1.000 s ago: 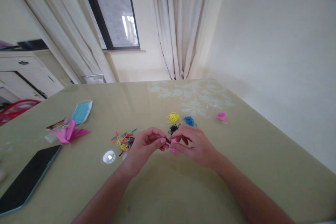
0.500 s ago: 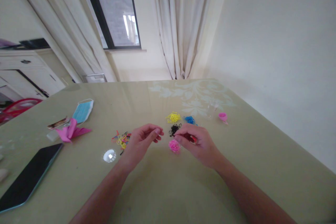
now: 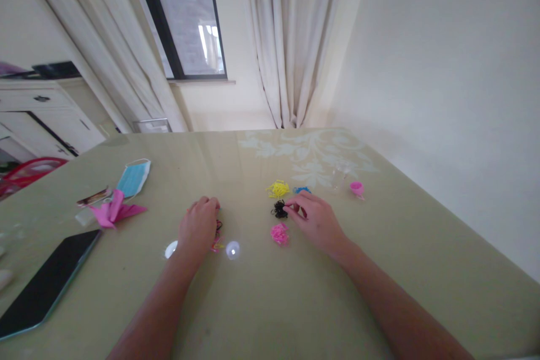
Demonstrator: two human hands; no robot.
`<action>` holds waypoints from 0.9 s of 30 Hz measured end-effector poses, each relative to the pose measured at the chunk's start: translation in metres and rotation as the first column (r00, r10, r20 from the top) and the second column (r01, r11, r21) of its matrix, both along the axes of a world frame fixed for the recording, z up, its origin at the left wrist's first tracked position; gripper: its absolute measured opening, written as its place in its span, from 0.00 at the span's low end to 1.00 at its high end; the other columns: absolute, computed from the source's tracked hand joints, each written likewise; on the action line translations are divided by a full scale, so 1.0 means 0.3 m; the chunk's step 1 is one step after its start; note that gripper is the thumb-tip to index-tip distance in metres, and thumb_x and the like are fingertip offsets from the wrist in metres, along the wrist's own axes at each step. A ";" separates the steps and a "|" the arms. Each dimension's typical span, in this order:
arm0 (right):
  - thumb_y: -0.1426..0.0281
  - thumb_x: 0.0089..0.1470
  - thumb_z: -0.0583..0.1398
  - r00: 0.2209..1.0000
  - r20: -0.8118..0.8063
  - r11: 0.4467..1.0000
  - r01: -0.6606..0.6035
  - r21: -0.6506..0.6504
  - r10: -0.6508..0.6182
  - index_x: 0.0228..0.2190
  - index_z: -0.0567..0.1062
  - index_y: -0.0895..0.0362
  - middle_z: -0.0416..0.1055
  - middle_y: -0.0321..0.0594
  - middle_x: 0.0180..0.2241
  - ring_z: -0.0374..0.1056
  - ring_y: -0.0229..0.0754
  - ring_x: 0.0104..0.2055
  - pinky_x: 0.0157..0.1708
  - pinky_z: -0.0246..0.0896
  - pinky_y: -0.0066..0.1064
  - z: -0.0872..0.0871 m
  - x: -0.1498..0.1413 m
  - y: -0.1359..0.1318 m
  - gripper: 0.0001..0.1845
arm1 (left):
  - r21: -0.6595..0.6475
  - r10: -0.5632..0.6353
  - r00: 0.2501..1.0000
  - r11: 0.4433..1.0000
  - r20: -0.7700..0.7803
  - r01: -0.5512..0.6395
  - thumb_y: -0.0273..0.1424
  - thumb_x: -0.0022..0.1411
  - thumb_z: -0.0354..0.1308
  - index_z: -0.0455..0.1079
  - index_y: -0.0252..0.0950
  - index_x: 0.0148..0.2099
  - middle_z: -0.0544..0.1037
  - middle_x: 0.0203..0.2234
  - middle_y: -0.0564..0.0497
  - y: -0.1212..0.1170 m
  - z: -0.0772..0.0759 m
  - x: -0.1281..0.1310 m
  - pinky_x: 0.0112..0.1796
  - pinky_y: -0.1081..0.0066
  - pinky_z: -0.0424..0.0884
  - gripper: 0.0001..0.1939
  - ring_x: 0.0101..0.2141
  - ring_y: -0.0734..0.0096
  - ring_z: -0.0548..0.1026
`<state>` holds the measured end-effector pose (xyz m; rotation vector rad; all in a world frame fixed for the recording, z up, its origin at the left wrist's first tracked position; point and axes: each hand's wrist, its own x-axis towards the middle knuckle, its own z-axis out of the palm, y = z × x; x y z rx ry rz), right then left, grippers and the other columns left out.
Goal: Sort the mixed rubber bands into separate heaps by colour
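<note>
My left hand [image 3: 198, 228] reaches down over the mixed pile of coloured rubber bands [image 3: 217, 244], which it mostly covers. Its fingers curl downward and their tips are hidden. My right hand [image 3: 314, 222] pinches thumb and forefinger together at the right edge of the black rubber bands [image 3: 279, 209], seemingly on a black band; something small and reddish shows within its curled fingers. Just nearer than the black heap are pink rubber bands [image 3: 279, 233]. Yellow rubber bands [image 3: 278, 189] lie beyond it, with blue rubber bands [image 3: 301, 190] partly behind my right hand.
A pink cup-shaped piece [image 3: 356, 189] and a clear container [image 3: 340, 175] stand at the right. Leftward lie a pink folded paper [image 3: 116, 211], a blue face mask [image 3: 134, 178] and a dark tablet [image 3: 48, 284]. Bright light spots [image 3: 233, 251] show on the glossy table [image 3: 253, 304].
My left hand has moved left and down onto the mixed pile, its fingers now hidden. My right hand has shifted slightly, bringing its pinch against the black heap.
</note>
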<state>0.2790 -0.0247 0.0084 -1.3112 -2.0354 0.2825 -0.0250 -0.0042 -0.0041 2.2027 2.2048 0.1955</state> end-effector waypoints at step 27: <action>0.64 0.71 0.62 0.983 -0.074 0.978 -0.160 0.131 0.170 0.47 0.81 0.53 0.79 0.44 0.36 0.74 0.45 0.35 0.38 0.68 0.35 0.010 -0.060 -0.065 0.10 | 0.249 -0.343 0.377 0.928 0.861 0.276 0.35 0.67 0.65 0.79 0.39 0.46 0.87 0.39 0.48 -0.114 0.043 0.221 0.47 0.65 0.82 0.08 0.40 0.65 0.85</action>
